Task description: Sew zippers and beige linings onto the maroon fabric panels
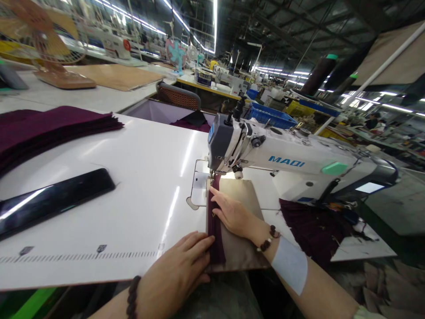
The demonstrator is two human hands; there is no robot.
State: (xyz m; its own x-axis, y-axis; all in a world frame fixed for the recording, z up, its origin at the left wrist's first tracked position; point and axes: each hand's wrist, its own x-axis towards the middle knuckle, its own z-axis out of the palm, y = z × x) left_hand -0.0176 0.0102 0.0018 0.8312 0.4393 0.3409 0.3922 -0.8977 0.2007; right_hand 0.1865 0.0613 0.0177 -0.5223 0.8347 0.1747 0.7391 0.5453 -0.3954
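Observation:
A tan fabric piece [242,252] with a maroon strip [215,230] along its left edge lies under the needle of a white MAQI sewing machine [285,161]. My right hand [232,215] lies flat on the fabric just before the presser foot, fingers stretched toward the maroon edge. My left hand [179,270] rests at the table's front edge, fingers spread and pressing the near end of the maroon strip. Both wrists wear bead bracelets.
A stack of maroon fabric pieces [49,128] sits at the far left of the white table [133,195]. A glossy black tray [53,199] lies at the left. More maroon cloth [308,226] hangs right of the machine. Fans and other machines stand behind.

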